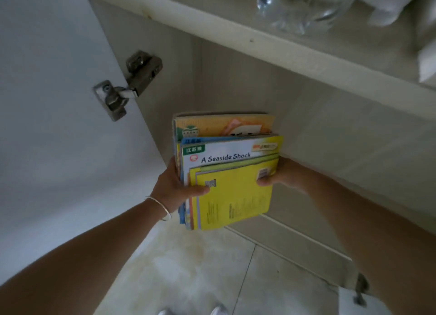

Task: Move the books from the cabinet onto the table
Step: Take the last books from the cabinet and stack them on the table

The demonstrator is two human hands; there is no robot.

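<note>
Left hand (175, 185) grips the left edge of the stack of books (227, 171), thumb over the yellow top cover, a bangle (160, 206) on the wrist. Right hand (280, 175) holds the right edge, its fingers hidden beneath. The stack sits in front of the open cabinet (236, 83), over the floor (200, 267); lower titles are covered. Door hinge (128, 84) at left. On the shelf (271, 46) above, something glass (304, 5), blurred and cut off.

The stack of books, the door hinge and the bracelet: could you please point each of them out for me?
stack of books (232, 189): head view, on the yellow cover of the front book.
door hinge (128, 84): head view, on its metal arm.
bracelet (162, 207): head view, on the band round the left wrist.
</note>
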